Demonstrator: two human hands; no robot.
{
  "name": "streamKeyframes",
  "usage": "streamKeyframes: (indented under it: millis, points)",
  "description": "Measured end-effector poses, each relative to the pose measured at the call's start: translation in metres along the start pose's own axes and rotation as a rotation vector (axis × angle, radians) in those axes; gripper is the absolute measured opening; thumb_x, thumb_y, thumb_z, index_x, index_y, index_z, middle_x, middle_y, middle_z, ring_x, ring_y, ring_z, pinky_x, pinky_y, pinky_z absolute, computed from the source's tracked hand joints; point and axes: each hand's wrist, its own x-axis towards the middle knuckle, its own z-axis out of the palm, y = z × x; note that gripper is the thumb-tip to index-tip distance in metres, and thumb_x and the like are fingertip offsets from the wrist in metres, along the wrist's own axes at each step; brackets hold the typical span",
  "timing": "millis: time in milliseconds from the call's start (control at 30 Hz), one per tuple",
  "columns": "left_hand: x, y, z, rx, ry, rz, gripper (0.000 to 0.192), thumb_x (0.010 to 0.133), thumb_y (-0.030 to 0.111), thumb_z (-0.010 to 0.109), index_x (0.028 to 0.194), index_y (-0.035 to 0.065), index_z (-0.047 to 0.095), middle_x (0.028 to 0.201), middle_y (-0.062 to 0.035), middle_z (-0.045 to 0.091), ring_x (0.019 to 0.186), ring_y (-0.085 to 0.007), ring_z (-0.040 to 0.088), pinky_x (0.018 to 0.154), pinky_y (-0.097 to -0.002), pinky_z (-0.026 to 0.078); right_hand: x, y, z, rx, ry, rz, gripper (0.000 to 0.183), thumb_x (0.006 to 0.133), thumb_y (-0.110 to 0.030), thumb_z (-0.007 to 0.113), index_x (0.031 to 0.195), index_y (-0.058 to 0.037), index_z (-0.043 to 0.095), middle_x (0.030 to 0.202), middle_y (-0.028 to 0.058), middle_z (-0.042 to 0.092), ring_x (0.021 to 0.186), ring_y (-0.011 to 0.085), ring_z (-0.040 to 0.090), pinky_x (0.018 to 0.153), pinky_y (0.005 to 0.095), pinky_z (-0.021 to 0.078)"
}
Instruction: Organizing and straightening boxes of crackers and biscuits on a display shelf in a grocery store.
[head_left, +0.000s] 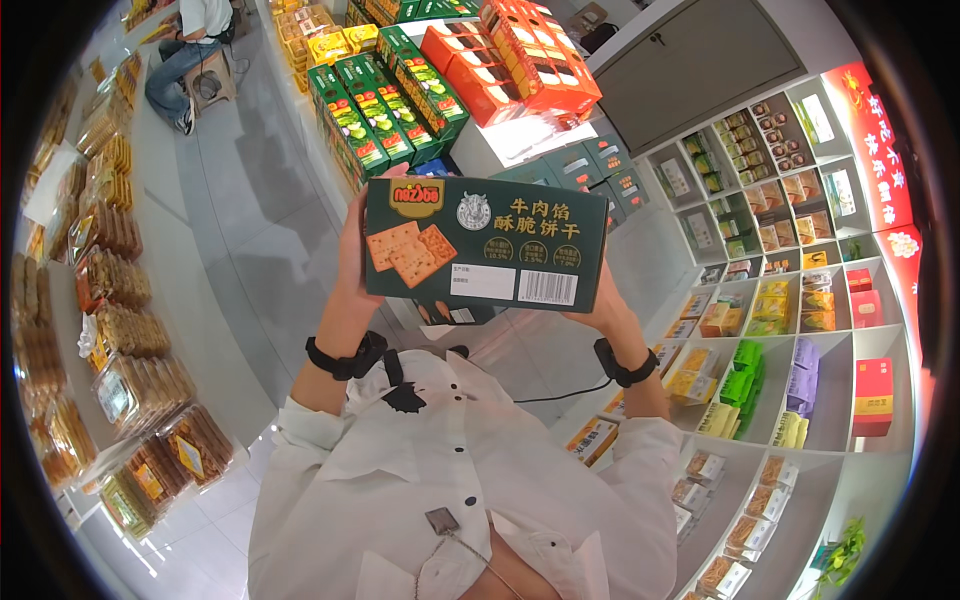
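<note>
A dark green cardboard biscuit box, with pictured crackers, a white label area and a barcode, is held up level in front of my chest. My left hand grips its left end, the fingers partly hidden behind the box. At the right end, my right hand holds it, its fingers also mostly hidden. Both wrists wear black straps. Below the held box, part of another dark package shows; what it rests on is hidden. Beyond stand green boxes with vegetable pictures.
Red biscuit boxes are piled on the display ahead, beside dark green boxes. White shelves of packaged snacks curve along the right. Clear-packed snacks line a counter at the left. A person sits on a stool at the upper left.
</note>
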Motion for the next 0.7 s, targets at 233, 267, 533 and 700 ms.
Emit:
streamKeyframes:
  millis: [233,267,533,700]
  points:
    - [0.001,-0.002,-0.002,-0.035,-0.040,-0.003,0.053,0.109,0.037,0.039,0.147,0.0014,0.046,0.134,-0.0168,0.062,0.122,-0.0269,0.061,0.107,-0.0406,0.049,0.009,0.000,0.000,-0.091,0.041,-0.084,0.124,0.071,-0.021,0.087,0.161,-0.0025,0.004,0.165,0.0332,0.007,0.147,0.0556,0.021,0.117,0.0562,0.0317]
    - [0.002,-0.001,-0.004,-0.045,-0.082,0.003,0.054,0.109,0.038,0.039,0.147,0.0009,0.046,0.136,-0.0166,0.060,0.123,-0.0268,0.061,0.107,-0.0404,0.049,0.012,0.000,-0.001,-0.087,0.064,-0.098,0.124,0.071,-0.021,0.088,0.161,-0.0024,0.004,0.165,0.0331,0.007,0.147,0.0557,0.022,0.117,0.0561,0.0319]
    - [0.016,-0.001,-0.038,-0.089,-0.017,-0.024,0.059,0.108,0.045,0.039,0.145,0.0006,0.047,0.142,-0.0149,0.057,0.125,-0.0252,0.059,0.107,-0.0410,0.049,0.056,-0.014,-0.029,0.049,0.093,-0.227,0.122,0.070,-0.023,0.088,0.161,-0.0030,0.008,0.161,0.0316,0.018,0.145,0.0527,0.028,0.119,0.0539,0.0311]
    - [0.015,0.000,-0.061,-0.090,0.021,-0.045,0.058,0.106,0.049,0.044,0.144,0.0065,0.050,0.134,-0.0144,0.063,0.116,-0.0270,0.065,0.100,-0.0426,0.054,0.107,-0.024,-0.026,-0.114,-0.092,-0.252,0.124,0.065,-0.036,0.092,0.160,-0.0072,0.019,0.158,0.0284,0.025,0.144,0.0483,0.032,0.119,0.0526,0.0310]
